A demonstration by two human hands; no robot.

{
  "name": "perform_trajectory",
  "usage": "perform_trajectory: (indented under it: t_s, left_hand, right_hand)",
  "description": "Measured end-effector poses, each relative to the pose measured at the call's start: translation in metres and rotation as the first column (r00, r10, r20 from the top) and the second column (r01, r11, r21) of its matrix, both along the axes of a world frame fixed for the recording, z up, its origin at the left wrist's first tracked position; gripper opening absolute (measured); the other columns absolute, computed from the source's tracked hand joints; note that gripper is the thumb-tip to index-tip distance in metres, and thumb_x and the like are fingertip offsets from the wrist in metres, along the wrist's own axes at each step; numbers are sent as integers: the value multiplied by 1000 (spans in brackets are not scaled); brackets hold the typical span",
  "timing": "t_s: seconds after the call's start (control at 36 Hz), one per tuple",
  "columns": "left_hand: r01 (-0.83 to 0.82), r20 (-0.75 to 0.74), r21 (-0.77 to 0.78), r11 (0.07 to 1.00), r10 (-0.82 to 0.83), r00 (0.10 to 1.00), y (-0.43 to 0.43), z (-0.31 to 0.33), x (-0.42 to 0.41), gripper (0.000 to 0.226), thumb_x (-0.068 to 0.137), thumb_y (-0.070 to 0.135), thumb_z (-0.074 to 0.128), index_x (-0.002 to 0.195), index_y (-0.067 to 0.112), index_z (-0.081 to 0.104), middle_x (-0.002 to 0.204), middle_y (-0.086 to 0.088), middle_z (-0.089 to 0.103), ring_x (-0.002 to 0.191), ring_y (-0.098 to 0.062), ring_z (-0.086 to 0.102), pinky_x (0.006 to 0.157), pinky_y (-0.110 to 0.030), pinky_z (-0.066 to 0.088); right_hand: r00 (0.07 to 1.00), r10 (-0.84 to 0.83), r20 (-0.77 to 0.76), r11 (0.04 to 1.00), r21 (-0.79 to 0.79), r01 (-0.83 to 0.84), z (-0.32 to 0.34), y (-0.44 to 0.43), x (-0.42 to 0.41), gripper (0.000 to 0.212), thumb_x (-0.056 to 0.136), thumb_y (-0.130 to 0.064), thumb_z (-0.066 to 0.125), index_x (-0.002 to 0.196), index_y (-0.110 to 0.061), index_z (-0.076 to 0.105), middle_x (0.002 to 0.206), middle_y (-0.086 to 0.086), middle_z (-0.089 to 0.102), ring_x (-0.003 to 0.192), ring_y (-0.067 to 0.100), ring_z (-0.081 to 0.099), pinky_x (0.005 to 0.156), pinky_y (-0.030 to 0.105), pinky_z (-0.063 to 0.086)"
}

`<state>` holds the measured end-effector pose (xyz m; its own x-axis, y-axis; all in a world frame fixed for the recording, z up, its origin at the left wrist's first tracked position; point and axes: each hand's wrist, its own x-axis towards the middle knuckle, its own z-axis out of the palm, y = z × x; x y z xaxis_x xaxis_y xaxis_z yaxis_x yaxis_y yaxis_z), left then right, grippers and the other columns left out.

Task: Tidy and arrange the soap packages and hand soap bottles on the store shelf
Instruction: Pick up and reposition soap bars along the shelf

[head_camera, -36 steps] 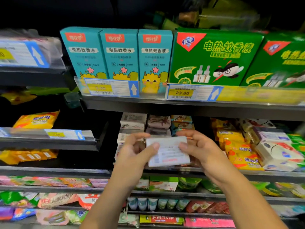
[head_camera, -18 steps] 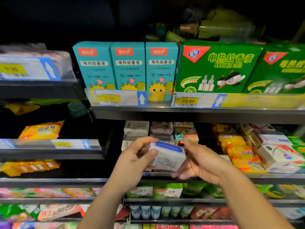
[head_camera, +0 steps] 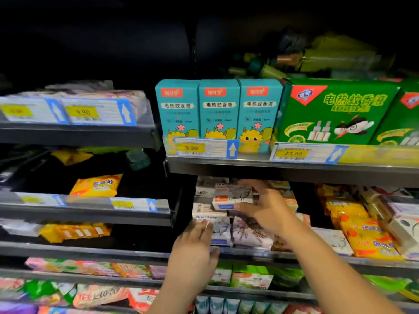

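My right hand [head_camera: 268,209] grips a white soap box [head_camera: 231,197] by its right end, thumb under and fingers over, and holds it on top of the stack of soap boxes on the middle shelf [head_camera: 294,257]. Below it lies a white "Goat Soap" box [head_camera: 209,217]. My left hand [head_camera: 195,252] rests with straight fingers against the front of the lower soap boxes [head_camera: 221,232], near the shelf edge. A pale purple soap pack [head_camera: 250,234] lies beside them under my right wrist.
Yellow soap packs [head_camera: 365,232] fill the right of the same shelf. Teal boxes [head_camera: 218,112] and green boxes [head_camera: 335,112] stand on the shelf above, with price tags [head_camera: 292,152]. At left, another shelf unit [head_camera: 86,209] carries yellow packs [head_camera: 96,184]. Lower shelves hold more wrapped soaps.
The white soap box has gone from both hands in front of the shelf up onto the stack, carried by my right hand alone. My left hand let go and dropped to the lower boxes.
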<state>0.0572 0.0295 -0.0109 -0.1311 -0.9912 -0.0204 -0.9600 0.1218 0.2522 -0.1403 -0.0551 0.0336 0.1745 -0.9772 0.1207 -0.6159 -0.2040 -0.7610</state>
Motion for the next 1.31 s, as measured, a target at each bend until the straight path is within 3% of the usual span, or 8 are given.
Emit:
perform_trajectory:
  t_s: [0.17, 0.47, 0.61, 0.72, 0.83, 1.06, 1.19, 1.31]
  left_hand:
    - [32, 152, 28, 999, -36, 988, 6, 5, -6, 74, 100, 47, 42, 159, 18, 7, 166, -1, 10, 152, -23, 10, 124, -41, 11]
    - [28, 164, 57, 998, -37, 986, 4, 1, -8, 83, 97, 55, 44, 159, 15, 5, 167, -3, 9, 153, -23, 6, 124, -38, 15]
    - [-1, 121, 58, 998, -6, 993, -3, 8, -9, 94, 85, 82, 34, 156, 20, 24, 162, 3, 24, 150, -20, 18, 119, -33, 27]
    - [22, 84, -184, 983, -7, 996, -10, -2, -3, 69, 92, 73, 29, 114, 20, 69, 118, -1, 66, 111, -27, 59, 87, -38, 53]
    - [114, 82, -461, 880, -86, 993, -20, -11, -5, 39, 90, 43, 41, 80, 19, 70, 80, 0, 66, 82, -30, 61, 62, -38, 50]
    - [389, -10, -437, 811, -436, 900, -38, -6, -76, 32, 91, 37, 46, 101, 20, 71, 99, 2, 68, 91, -24, 61, 77, -35, 53]
    - [464, -164, -412, 784, -565, 809, -59, 4, -138, 43, 92, 38, 40, 114, 17, 71, 123, -3, 67, 111, -28, 62, 95, -41, 53]
    - [625, -46, -219, 749, -648, 761, -79, 21, -173, 45, 99, 38, 49, 143, 29, 50, 159, 1, 34, 147, -26, 26, 120, -41, 24]
  right_hand:
    - [985, 119, -125, 983, -126, -135, -9, 0, 33, 38, 92, -41, 66, 128, -39, 55, 126, -13, 57, 101, -1, 50, 85, 13, 40]
    - [884, 76, -462, 990, -66, -120, -23, 4, 33, 33, 102, -55, 36, 131, -58, 49, 150, -16, 45, 142, 29, 20, 115, 46, 13]
    - [892, -7, -452, 986, -152, -69, -28, 13, 0, 55, 93, -63, 29, 132, -40, 60, 141, -4, 53, 130, 24, 42, 112, 40, 33]
    - [893, -215, -396, 893, -450, 16, -35, 27, -53, 35, 89, -40, 53, 104, -19, 75, 108, 3, 69, 103, 30, 59, 90, 42, 51]
    - [821, -372, -434, 889, -421, 181, -40, 44, -118, 20, 81, -25, 62, 97, -19, 74, 96, 1, 69, 94, 26, 55, 82, 38, 48]
    - [633, -228, -740, 961, -67, 268, -44, 61, -184, 43, 90, -43, 66, 131, -37, 59, 128, -10, 62, 109, 25, 46, 89, 33, 40]
    - [535, -129, -835, 991, -97, 89, -42, 47, -179, 54, 86, -17, 62, 136, -38, 55, 123, -9, 67, 96, 21, 53, 81, 25, 26]
    - [483, -33, -875, 989, 41, 142, -40, 32, -184, 66, 91, -17, 53, 149, -42, 36, 111, -5, 69, 92, 24, 42, 87, 31, 41]
